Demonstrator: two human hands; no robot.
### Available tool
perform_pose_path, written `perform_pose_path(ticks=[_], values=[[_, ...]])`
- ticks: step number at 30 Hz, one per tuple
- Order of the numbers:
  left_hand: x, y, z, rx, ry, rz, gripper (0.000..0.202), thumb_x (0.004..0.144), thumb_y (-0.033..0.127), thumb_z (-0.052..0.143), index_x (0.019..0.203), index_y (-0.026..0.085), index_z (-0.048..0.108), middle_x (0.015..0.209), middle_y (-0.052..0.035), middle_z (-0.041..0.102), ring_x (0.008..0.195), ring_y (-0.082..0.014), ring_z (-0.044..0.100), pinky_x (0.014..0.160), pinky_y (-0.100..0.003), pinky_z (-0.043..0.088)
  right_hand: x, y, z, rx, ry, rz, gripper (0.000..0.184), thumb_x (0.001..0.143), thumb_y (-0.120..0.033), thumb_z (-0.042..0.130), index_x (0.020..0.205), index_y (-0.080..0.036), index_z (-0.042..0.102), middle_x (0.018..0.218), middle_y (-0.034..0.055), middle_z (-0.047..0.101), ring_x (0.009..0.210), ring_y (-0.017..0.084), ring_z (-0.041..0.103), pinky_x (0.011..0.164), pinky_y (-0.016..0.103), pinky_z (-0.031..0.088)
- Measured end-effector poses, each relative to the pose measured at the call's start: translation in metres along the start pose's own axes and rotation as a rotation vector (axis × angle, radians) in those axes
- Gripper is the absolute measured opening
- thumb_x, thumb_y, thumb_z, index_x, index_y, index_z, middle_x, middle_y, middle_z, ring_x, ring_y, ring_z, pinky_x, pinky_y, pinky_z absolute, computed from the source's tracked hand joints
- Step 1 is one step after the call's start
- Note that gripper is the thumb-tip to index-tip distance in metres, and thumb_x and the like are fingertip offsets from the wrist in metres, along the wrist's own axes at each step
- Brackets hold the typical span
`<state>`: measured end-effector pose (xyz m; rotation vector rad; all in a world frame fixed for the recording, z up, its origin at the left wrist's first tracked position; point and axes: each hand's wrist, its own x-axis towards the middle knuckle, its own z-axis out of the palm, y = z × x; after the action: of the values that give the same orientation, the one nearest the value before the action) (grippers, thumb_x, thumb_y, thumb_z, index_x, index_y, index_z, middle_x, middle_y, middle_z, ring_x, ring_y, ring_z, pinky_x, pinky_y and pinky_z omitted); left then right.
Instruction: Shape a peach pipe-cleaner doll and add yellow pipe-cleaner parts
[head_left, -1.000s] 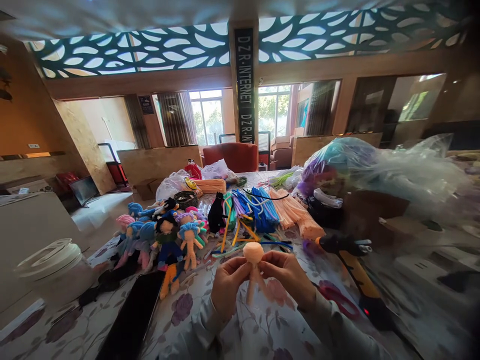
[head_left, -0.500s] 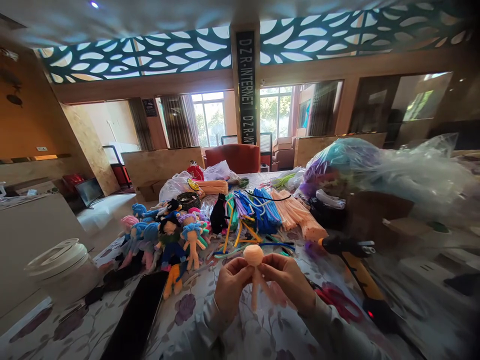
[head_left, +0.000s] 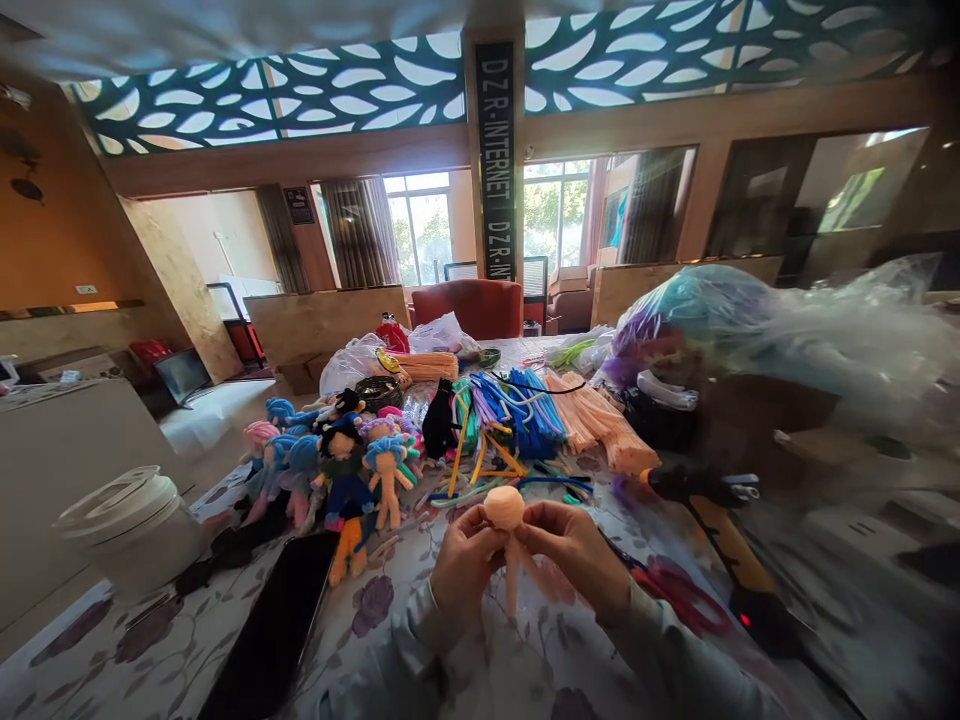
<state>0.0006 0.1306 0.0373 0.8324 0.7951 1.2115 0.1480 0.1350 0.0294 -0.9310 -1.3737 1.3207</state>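
Note:
A peach doll piece of fuzzy pipe cleaner (head_left: pixel 504 508), with a round head and loose stems hanging below, is held up over the table. My left hand (head_left: pixel 466 560) pinches it from the left, just under the head. From the other side my right hand (head_left: pixel 574 552) pinches it between thumb and forefinger. The lower stems are blurred and partly behind my fingers. Beyond my hands lie blue pipe cleaners (head_left: pixel 536 425) and a peach bundle of pipe cleaners (head_left: pixel 607 430). Finished dolls (head_left: pixel 386 475) with coloured hair are heaped to the left.
A black phone (head_left: pixel 274 625) and a white lidded container (head_left: pixel 127 530) are on the left of the flowered tablecloth (head_left: pixel 420 640). To the right are red-handled scissors (head_left: pixel 686 597) and a black-and-yellow glue gun (head_left: pixel 720 530). Plastic bags (head_left: pixel 697 310) bulge at the back right.
The view has shifted slightly. Both hands stay on the doll piece, and its hanging stems have moved a little, looking more blurred and angled to the right.

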Motion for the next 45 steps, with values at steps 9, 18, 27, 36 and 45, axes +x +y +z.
perform_pose_path(ticks=[9,18,27,36,45], values=[[0.0007,-0.0024,-0.0008,0.027,-0.024,0.027,0.027,0.057,0.016,0.069,0.084,0.014,0.066,0.07,-0.0015,0.064,0.063,-0.013,0.056,0.061,-0.026,0.044,0.0011,-0.0009,0.0008,0.027,0.021,0.001,0.031,0.069,-0.043,0.073,0.076,-0.015,0.065,0.072,0.0012,0.064,0.067,0.015,0.057,0.063,0.026,0.042],[0.0014,-0.0024,-0.0009,0.046,0.009,0.034,0.026,0.055,0.016,0.068,0.081,0.013,0.066,0.069,-0.002,0.063,0.062,-0.0128,0.055,0.06,-0.025,0.044,-0.0008,-0.0057,0.0031,0.037,0.018,0.02,0.032,0.067,-0.044,0.074,0.076,-0.014,0.065,0.072,0.0012,0.064,0.067,0.014,0.057,0.064,0.025,0.043],[-0.001,-0.0002,-0.001,0.111,-0.026,0.084,0.02,0.062,0.018,0.07,0.081,0.013,0.067,0.073,-0.0026,0.064,0.067,-0.0144,0.057,0.064,-0.027,0.047,-0.0018,-0.009,0.0037,-0.007,0.03,0.004,0.03,0.07,-0.043,0.072,0.074,-0.014,0.065,0.071,0.0005,0.063,0.067,0.014,0.056,0.062,0.025,0.042],[-0.0013,0.0004,0.0013,0.061,-0.023,0.06,0.02,0.062,0.019,0.071,0.08,0.013,0.067,0.068,-0.001,0.063,0.061,-0.0117,0.056,0.059,-0.023,0.046,0.0001,-0.0021,0.0018,0.047,0.019,-0.016,0.03,0.071,-0.044,0.072,0.075,-0.015,0.064,0.071,-0.0002,0.063,0.065,0.013,0.056,0.062,0.024,0.042],[0.0,-0.001,-0.0013,0.142,0.008,0.114,0.02,0.058,0.017,0.07,0.077,0.012,0.067,0.072,-0.0033,0.066,0.068,-0.0161,0.059,0.064,-0.027,0.047,-0.001,-0.0018,0.0061,-0.097,0.055,-0.067,0.032,0.073,-0.046,0.068,0.075,-0.015,0.062,0.07,0.001,0.062,0.065,0.015,0.056,0.059,0.025,0.043]])
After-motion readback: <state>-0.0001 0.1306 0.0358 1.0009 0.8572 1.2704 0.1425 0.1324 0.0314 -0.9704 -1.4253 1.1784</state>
